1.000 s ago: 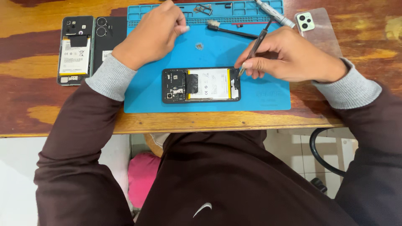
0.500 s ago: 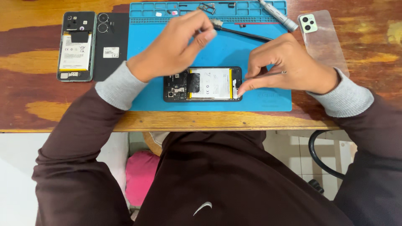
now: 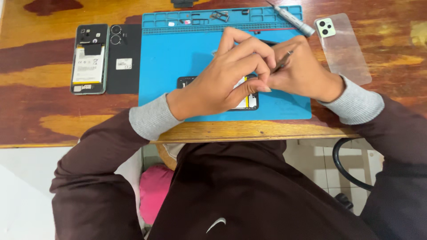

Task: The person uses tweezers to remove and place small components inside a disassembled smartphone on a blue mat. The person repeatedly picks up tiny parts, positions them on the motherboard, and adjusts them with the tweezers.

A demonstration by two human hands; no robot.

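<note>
An opened phone (image 3: 185,82) with a white battery lies on a blue work mat (image 3: 178,53), mostly hidden under my hands. My left hand (image 3: 222,82) hovers over it with thumb and fingers pinched together against the lower end of a thin metal tool (image 3: 283,61). Anything between those fingertips is too small to see. My right hand (image 3: 307,75) holds that tool like a pen, its fingers touching my left fingertips.
A second opened phone (image 3: 89,58) and a black back cover (image 3: 124,58) lie left of the mat. A grey screwdriver (image 3: 291,18) and a translucent back cover (image 3: 342,46) lie at the right. Small parts (image 3: 218,17) sit in the mat's top tray. The wooden table edge (image 3: 249,133) runs beneath my wrists.
My left hand has come down from the mat's top tray to meet my right hand over the phone. The right hand has lifted the tool's tip off the phone toward the left fingers.
</note>
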